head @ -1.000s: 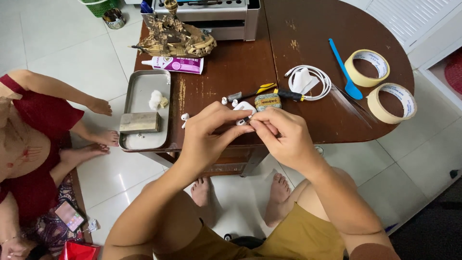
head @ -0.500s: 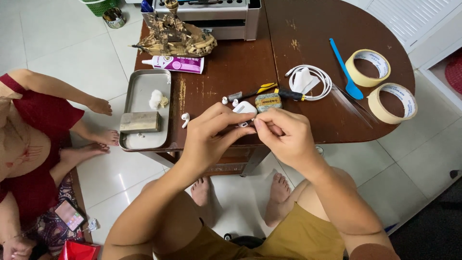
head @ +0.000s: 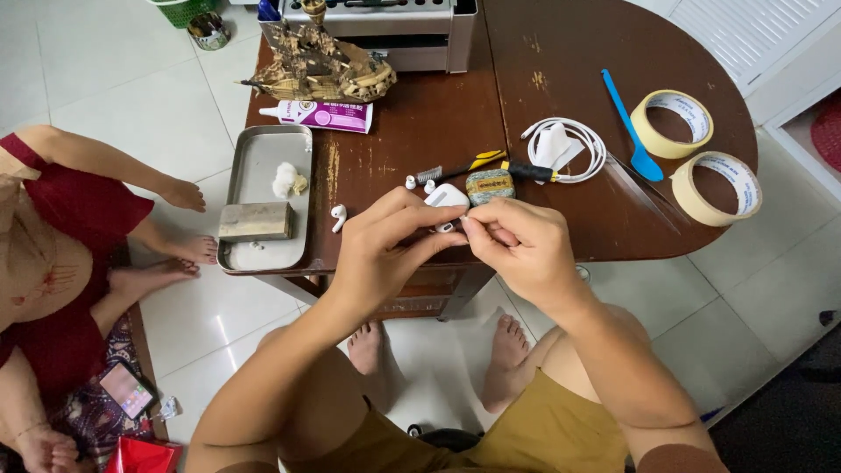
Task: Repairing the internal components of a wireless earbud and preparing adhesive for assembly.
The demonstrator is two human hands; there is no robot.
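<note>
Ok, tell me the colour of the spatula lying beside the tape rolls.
Blue: the spatula shows best in the head view.

We are in a home: a worn wooden table (head: 561, 52) on white floor tiles (head: 114, 88), bare feet under it, a model ship (head: 320, 74) as an ornament, and another person sitting barefoot on the floor (head: 61, 254).

**Wearer: clothing and body**

Left hand (head: 381, 250) and right hand (head: 517, 245): bare, no rings, no watch. Forearms bare, no sleeves. Mustard-yellow shorts (head: 526, 434). Knees and legs uncovered. Feet (head: 508, 346) bare, no footwear.
</note>
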